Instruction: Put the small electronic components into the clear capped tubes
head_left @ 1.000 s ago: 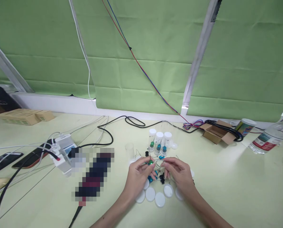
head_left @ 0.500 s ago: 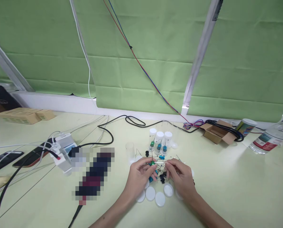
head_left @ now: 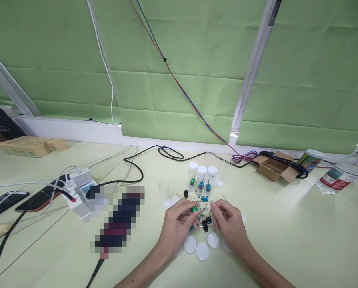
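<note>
My left hand (head_left: pixel 177 225) pinches a small green capacitor (head_left: pixel 194 209) by its body. Opposite it, my right hand (head_left: pixel 229 224) has its fingertips closed on the thin metal leads that run out from that part. Both hands hover just above the pale green table (head_left: pixel 287 224). Under them lie loose blue and black capacitors (head_left: pixel 205 225). Several white round lids (head_left: pixel 202 251) lie in front of my hands. Three clear vials with white caps (head_left: pixel 202 179) stand behind, each holding a green or blue capacitor.
An open empty vial (head_left: pixel 164 189) stands left of the hands. Farther left are a white charger block (head_left: pixel 79 192) with cables and two phones (head_left: pixel 5 201). A cardboard box (head_left: pixel 273 168), a tin (head_left: pixel 309 159) and a water bottle (head_left: pixel 341 172) sit at the right.
Both hands have drifted slightly down and toward me, and the green capacitor has moved a little to the right between them. The grip is unchanged.
</note>
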`<state>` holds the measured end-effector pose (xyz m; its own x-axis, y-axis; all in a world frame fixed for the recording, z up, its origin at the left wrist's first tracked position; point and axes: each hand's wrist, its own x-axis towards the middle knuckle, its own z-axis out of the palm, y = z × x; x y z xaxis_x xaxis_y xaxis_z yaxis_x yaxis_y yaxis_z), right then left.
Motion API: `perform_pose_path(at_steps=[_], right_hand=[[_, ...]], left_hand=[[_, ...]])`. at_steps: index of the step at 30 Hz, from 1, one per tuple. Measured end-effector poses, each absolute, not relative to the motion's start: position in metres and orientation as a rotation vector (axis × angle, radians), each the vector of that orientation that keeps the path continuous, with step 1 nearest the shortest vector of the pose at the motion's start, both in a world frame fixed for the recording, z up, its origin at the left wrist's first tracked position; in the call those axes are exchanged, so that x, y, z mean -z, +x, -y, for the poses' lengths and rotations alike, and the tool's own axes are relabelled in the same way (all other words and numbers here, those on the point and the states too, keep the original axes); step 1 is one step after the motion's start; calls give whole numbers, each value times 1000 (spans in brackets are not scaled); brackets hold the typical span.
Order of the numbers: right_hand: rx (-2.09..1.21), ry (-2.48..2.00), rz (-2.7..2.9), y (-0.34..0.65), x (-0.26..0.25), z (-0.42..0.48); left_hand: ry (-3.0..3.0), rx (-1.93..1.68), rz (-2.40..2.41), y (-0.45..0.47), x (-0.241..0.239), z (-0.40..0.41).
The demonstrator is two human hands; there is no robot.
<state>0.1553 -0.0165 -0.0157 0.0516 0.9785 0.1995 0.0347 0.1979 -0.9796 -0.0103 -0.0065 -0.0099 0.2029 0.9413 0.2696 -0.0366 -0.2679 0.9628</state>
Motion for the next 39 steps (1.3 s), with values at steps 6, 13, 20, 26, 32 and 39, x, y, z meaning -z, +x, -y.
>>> perform_pose_path(at_steps=[6,13,20,26,32,39], right_hand=[[-1120,-1102,1169,154,12,15],[-1061,-1076,1239,155,13,15],[-951,-1031,1268,156,21,13],[-833,-1006,1346,157,24,12],[-763,-975,1408,157,24,13],[-714,-942,1455,159,27,11]], left_hand=[[1556,-1240,-888,-10,7,8],[1432,-1217,-891,-9,5,8],[1305,-1205,-890,-9,-2,5],[1233,-1192,-860,-9,-4,4],[1211,-1171,-860,-8,-5,6],[1248,-1187,-866,-8,-2,5]])
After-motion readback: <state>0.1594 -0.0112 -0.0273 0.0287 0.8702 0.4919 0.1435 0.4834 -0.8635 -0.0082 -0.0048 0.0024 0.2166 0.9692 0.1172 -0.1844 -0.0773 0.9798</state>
